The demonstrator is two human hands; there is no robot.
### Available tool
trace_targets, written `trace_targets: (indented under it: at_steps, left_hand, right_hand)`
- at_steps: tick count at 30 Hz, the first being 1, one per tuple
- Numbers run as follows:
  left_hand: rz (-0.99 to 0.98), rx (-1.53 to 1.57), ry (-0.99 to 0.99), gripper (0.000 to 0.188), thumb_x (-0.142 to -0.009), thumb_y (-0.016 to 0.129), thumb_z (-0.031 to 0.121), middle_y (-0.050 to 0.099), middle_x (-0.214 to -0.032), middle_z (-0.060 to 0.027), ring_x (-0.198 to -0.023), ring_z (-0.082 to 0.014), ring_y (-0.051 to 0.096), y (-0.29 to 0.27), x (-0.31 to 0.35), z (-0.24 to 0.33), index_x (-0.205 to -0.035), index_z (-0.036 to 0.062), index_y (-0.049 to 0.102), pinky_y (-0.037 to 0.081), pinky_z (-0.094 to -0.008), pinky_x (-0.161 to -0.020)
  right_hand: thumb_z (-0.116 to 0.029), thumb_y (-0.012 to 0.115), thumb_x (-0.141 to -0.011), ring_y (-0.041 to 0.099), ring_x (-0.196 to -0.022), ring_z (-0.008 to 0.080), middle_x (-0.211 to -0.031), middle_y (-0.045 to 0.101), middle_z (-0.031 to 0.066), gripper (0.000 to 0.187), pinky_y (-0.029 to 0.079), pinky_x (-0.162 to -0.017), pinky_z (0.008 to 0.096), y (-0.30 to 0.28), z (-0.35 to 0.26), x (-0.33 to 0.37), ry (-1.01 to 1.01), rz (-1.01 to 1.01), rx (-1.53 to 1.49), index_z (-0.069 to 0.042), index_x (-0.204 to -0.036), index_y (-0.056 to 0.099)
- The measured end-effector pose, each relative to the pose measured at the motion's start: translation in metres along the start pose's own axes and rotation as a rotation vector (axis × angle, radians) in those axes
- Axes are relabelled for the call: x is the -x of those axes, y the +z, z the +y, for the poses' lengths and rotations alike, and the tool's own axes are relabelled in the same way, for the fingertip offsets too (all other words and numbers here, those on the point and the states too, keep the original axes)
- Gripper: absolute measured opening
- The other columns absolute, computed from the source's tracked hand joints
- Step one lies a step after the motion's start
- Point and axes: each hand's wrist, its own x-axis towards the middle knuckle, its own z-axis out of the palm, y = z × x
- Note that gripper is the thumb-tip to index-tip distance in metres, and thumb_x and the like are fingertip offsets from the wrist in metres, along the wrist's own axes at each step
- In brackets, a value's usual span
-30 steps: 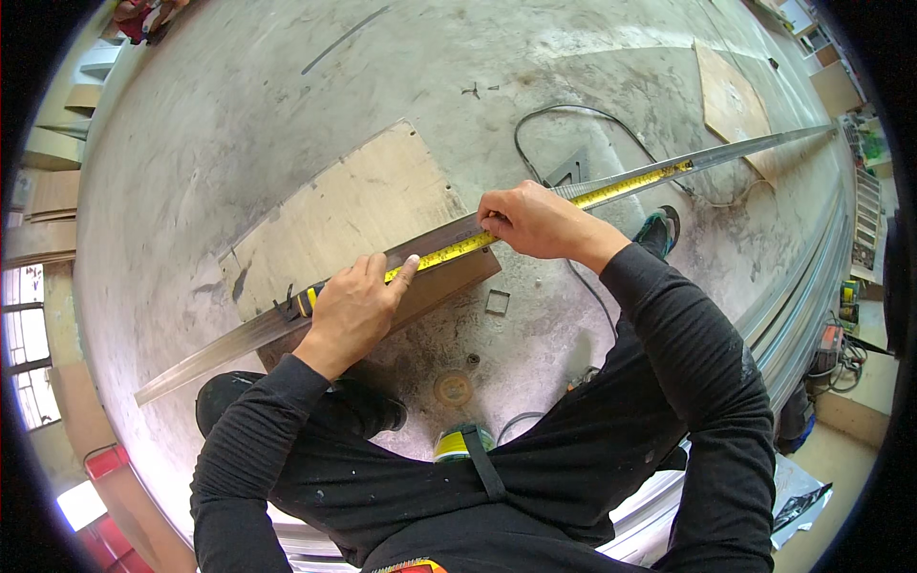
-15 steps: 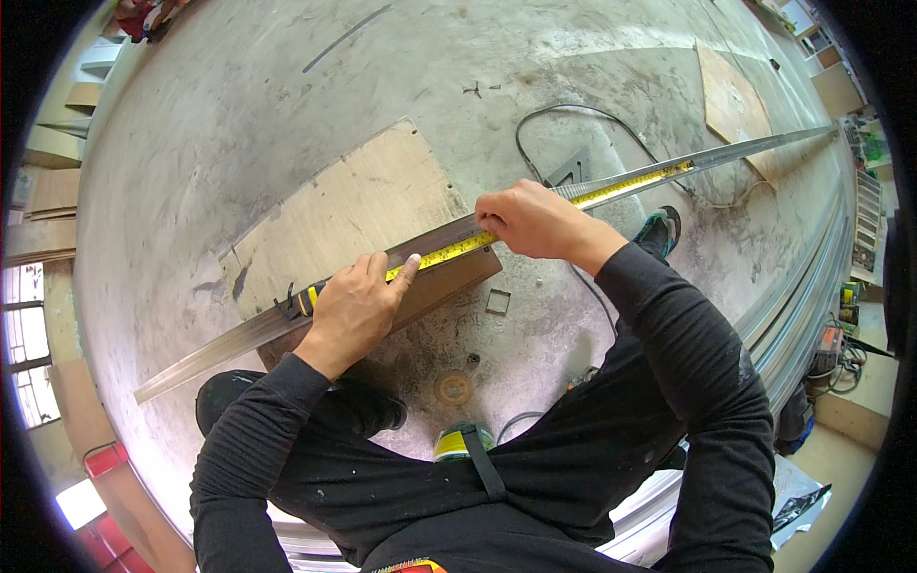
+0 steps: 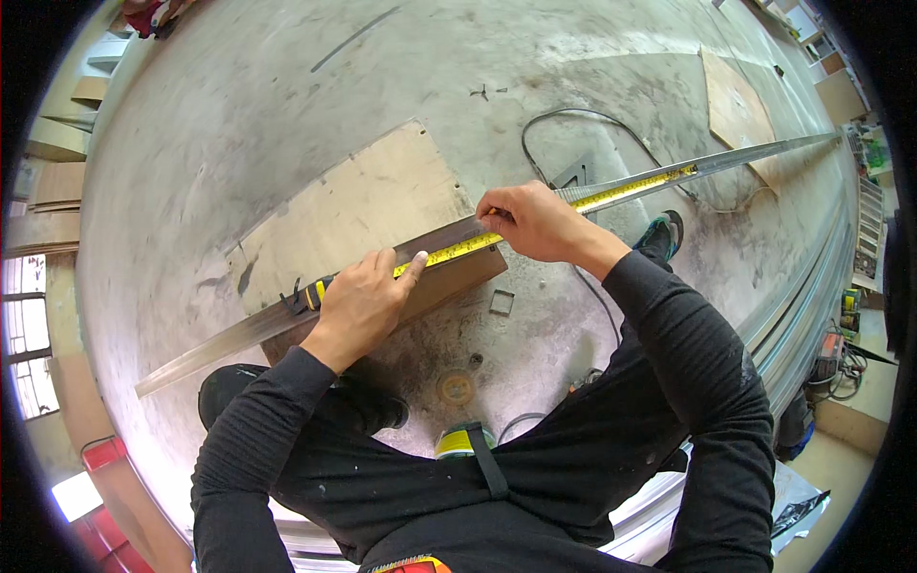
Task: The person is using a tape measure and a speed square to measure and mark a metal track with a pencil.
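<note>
Only view shifted slightly; left hand (image 3: pixel 361 304) clasps tape measure (image 3: pixel 463 250) against metal bar (image 3: pixel 212 351), right hand (image 3: pixel 540 224) pinched narrow, contents unclear; alignment likely kept

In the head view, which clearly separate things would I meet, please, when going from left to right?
Left hand, round tan disc on the floor, right hand, teal-trimmed shoe, right-side plywood board.

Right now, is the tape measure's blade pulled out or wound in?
Pulled out: the yellow blade stretches along the metal bar from the left hand at the tape case to well beyond the right hand.
</note>
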Motion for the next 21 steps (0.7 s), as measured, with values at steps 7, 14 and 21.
trace_targets:
  at_steps: [7,14,21]
  left_hand:
    - [-0.02,-0.027,0.003,0.057,-0.089,0.06,0.011,0.058,-0.095,-0.0074,-0.091,-0.0231,0.064,0.001,0.001,-0.002,-0.146,0.0152,0.06,0.054,-0.0351,-0.076]
    - [-0.018,-0.05,0.02,0.051,-0.093,0.061,0.016,0.059,-0.095,-0.0065,-0.09,-0.0211,0.064,0.002,-0.001,-0.002,-0.144,0.0137,0.063,0.054,-0.0327,-0.074]
    - [-0.015,-0.055,0.017,0.049,-0.093,0.061,0.016,0.059,-0.094,-0.0064,-0.09,-0.0208,0.064,0.001,0.0,-0.002,-0.142,0.0137,0.065,0.054,-0.0322,-0.073]
  right_hand:
    - [-0.009,0.066,-0.095,0.073,-0.076,0.038,-0.087,0.074,0.0214,0.014,0.056,-0.069,0.0437,0.002,0.003,-0.001,-0.06,-0.132,0.13,0.0,-0.104,0.071]
    - [-0.009,0.066,-0.095,0.073,-0.077,0.0372,-0.086,0.074,0.0209,0.013,0.056,-0.07,0.0418,0.004,0.003,-0.002,-0.1,-0.131,0.132,0.0,-0.104,0.07]
    - [-0.009,0.066,-0.096,0.072,-0.075,0.0349,-0.085,0.073,0.0207,0.013,0.056,-0.069,0.0402,-0.013,-0.002,-0.009,-0.101,-0.001,0.091,0.002,-0.103,0.069]
